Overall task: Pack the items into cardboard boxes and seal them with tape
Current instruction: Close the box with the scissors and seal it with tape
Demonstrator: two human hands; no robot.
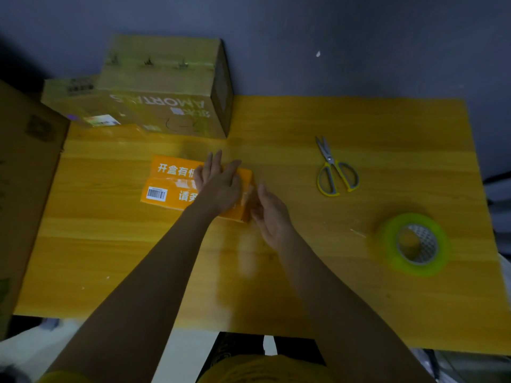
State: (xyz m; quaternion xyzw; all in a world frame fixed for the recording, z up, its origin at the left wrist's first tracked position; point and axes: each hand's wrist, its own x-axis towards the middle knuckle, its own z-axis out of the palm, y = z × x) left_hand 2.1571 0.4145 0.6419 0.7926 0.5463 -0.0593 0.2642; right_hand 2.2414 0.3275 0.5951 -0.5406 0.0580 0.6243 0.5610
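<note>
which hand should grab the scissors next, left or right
Right, probably. The scissors lie on the table to the right of the orange box, on the right hand side. The left hand lies flat on the box and would have to cross over.

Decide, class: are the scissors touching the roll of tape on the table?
Apart. The head view shows the scissors lying farther back on the table, with a plain stretch of bare wood between them and the roll of tape.
</note>
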